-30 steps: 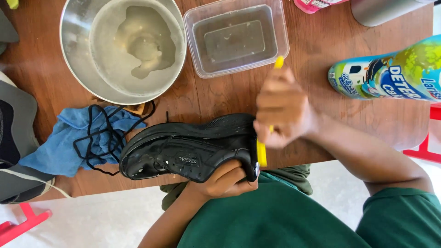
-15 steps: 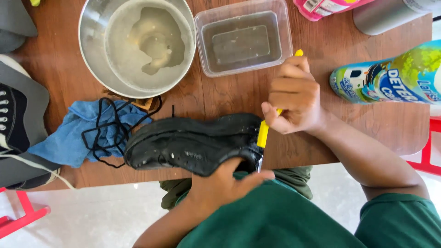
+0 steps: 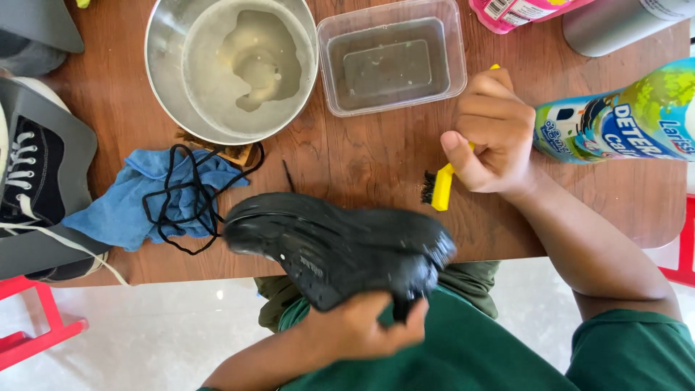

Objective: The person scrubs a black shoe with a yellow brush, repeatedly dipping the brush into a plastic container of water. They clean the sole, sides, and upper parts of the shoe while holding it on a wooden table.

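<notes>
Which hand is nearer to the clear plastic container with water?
The right. The right hand, gripping the yellow brush, is just below the right corner of the clear plastic container. The left hand is off the table's near edge, holding the black shoe.

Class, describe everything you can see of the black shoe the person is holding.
The black shoe is a low lace-up type with no laces in it, of dark, slightly glossy material, blurred in this view. It lies roughly level, tilted, at the near edge of the wooden table, toe toward the blue cloth. The left hand grips it from below near the heel. The yellow brush in the right hand is apart from it.
</notes>
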